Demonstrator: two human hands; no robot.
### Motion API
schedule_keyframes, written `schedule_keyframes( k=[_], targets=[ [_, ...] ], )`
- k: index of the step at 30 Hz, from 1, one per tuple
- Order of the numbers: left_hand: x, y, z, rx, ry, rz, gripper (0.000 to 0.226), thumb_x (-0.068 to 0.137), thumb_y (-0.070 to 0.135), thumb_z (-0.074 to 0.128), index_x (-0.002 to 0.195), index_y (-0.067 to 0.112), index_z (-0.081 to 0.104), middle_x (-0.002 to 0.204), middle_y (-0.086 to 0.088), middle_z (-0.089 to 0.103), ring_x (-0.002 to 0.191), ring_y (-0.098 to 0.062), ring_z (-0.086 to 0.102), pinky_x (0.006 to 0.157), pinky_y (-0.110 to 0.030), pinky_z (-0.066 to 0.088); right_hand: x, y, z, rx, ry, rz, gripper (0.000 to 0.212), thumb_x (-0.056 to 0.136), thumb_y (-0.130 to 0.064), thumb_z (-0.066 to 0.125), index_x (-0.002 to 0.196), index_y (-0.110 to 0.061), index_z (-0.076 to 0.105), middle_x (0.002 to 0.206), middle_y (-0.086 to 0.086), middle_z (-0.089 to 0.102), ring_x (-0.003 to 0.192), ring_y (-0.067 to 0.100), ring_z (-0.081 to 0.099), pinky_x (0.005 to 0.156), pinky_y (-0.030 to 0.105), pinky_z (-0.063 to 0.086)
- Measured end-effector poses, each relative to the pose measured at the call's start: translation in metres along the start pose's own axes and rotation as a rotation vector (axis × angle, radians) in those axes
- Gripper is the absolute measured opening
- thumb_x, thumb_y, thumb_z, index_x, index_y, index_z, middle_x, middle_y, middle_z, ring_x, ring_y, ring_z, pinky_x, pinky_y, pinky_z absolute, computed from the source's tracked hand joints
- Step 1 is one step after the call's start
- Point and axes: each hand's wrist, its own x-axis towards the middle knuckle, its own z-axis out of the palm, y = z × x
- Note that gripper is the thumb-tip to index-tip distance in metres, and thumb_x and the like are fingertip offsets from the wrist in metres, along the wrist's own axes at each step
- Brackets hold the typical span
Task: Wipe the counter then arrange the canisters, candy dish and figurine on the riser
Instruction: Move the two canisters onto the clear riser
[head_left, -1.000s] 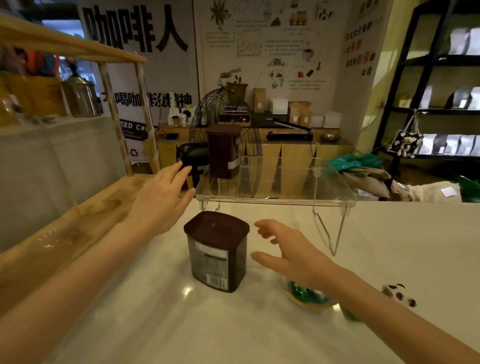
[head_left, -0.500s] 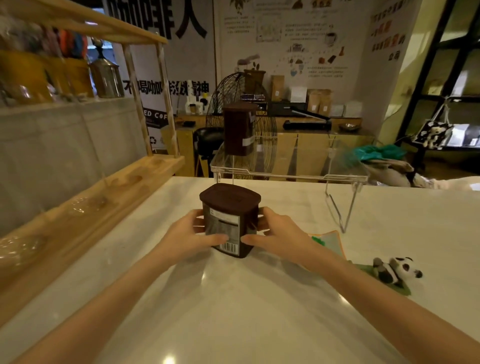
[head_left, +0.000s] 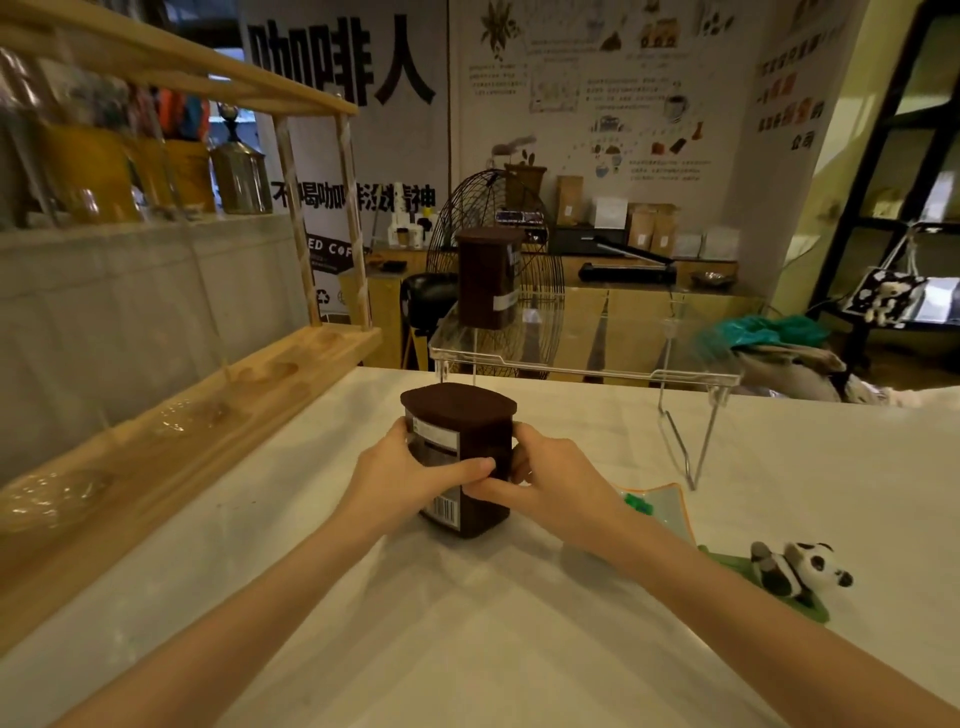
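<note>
A dark brown canister (head_left: 460, 415) with a barcode label stands on the white counter (head_left: 467, 649). My left hand (head_left: 405, 478) and my right hand (head_left: 550, 480) clasp its two sides. A second brown canister (head_left: 485, 283) stands on the left end of the clear acrylic riser (head_left: 587, 366) at the counter's far edge. The candy dish (head_left: 662, 501), pale with an orange rim and green sweets, lies right of my right hand, partly hidden by my forearm. A panda figurine (head_left: 797, 571) lies on a green base at the right.
A wooden shelf (head_left: 197, 415) with glassware runs along the left side of the counter. The riser's wire leg (head_left: 685, 447) stands near the dish. Beyond the counter are a fan (head_left: 540, 306), a black stool and a sideboard.
Both hands came in from open positions and closed around the near canister. My view has shifted closer, bringing the dish and the panda into fuller sight.
</note>
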Motion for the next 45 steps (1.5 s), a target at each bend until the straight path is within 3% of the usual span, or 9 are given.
schedule_keyframes(
  k=[4,9,14,20,25,28,32,38,45],
  targets=[
    [0.005,0.015,-0.022,-0.003,-0.003,0.013,0.085,0.056,0.043,0.079,0.13,0.024,0.042,0.122,0.001,0.058,0.112,-0.02,0.052,0.09,-0.034,0.046,0.003,-0.012,-0.018,-0.042,0.028,-0.124,0.059,0.079,-0.052,0.058,0.127,-0.023,0.043,0.104,0.0,0.067,0.089,0.015,0.062,0.078,0.034,0.055],
    [0.013,0.051,-0.057,-0.058,-0.112,0.172,0.067,0.05,0.033,0.083,0.109,0.035,0.052,0.097,0.021,0.059,0.091,-0.002,0.057,0.07,-0.02,0.048,0.006,-0.019,-0.041,0.013,0.077,-0.309,0.057,0.083,-0.047,0.054,0.134,-0.026,0.038,0.109,-0.004,0.067,0.093,0.011,0.061,0.078,0.031,0.054],
    [0.033,0.081,-0.077,-0.16,-0.189,0.151,0.051,0.038,0.032,0.082,0.085,0.035,0.061,0.086,0.01,0.071,0.087,-0.011,0.064,0.07,-0.026,0.051,0.016,-0.024,-0.063,0.292,0.16,-0.355,0.066,0.079,-0.037,0.063,0.137,-0.027,0.034,0.118,-0.013,0.061,0.104,0.001,0.059,0.086,0.021,0.051],
    [0.074,0.106,-0.054,-0.32,-0.297,0.264,0.083,0.049,0.027,0.084,0.124,0.016,0.052,0.119,-0.006,0.065,0.11,-0.023,0.061,0.099,-0.045,0.047,0.036,-0.017,-0.097,0.346,0.375,-0.318,0.069,0.074,-0.026,0.072,0.135,-0.026,0.04,0.108,-0.015,0.063,0.101,-0.001,0.062,0.083,0.014,0.051],
    [0.11,0.106,-0.022,-0.346,-0.392,0.365,0.04,0.063,0.02,0.075,0.098,0.033,0.062,0.092,0.015,0.073,0.094,-0.004,0.066,0.079,-0.022,0.055,0.054,0.002,-0.104,0.296,0.476,-0.238,0.07,0.073,-0.018,0.074,0.134,-0.025,0.041,0.1,-0.023,0.059,0.1,0.003,0.062,0.09,0.028,0.052],
    [0.125,0.1,-0.008,-0.285,-0.389,0.397,0.041,0.074,0.018,0.069,0.113,0.025,0.058,0.102,0.014,0.068,0.095,0.001,0.063,0.081,-0.018,0.052,0.065,0.015,-0.102,0.269,0.491,-0.177,0.07,0.071,-0.015,0.076,0.132,-0.026,0.044,0.095,-0.026,0.059,0.092,-0.003,0.062,0.09,0.032,0.054],
    [0.137,0.091,0.001,-0.272,-0.402,0.378,0.042,0.079,0.017,0.065,0.12,0.021,0.056,0.101,0.014,0.067,0.087,0.008,0.064,0.068,-0.007,0.051,0.078,0.027,-0.097,0.223,0.47,-0.12,0.065,0.071,-0.018,0.075,0.129,-0.026,0.047,0.104,-0.012,0.065,0.1,0.006,0.063,0.093,0.037,0.053],
    [0.149,0.092,0.006,-0.144,-0.366,0.417,0.043,0.081,0.022,0.063,0.123,0.016,0.055,0.115,-0.003,0.067,0.106,-0.012,0.062,0.095,-0.029,0.049,0.089,0.028,-0.102,0.161,0.391,-0.062,0.061,0.079,-0.018,0.068,0.134,-0.023,0.041,0.119,0.0,0.064,0.105,0.012,0.059,0.094,0.031,0.049],
    [0.155,0.101,0.015,-0.022,-0.193,0.438,0.045,0.082,0.023,0.063,0.124,0.01,0.053,0.114,-0.008,0.067,0.103,-0.014,0.062,0.09,-0.031,0.052,0.108,0.032,-0.111,0.103,0.363,0.03,0.058,0.08,-0.019,0.067,0.131,-0.018,0.042,0.121,0.005,0.063,0.103,0.018,0.061,0.082,0.026,0.047]
  ],
)
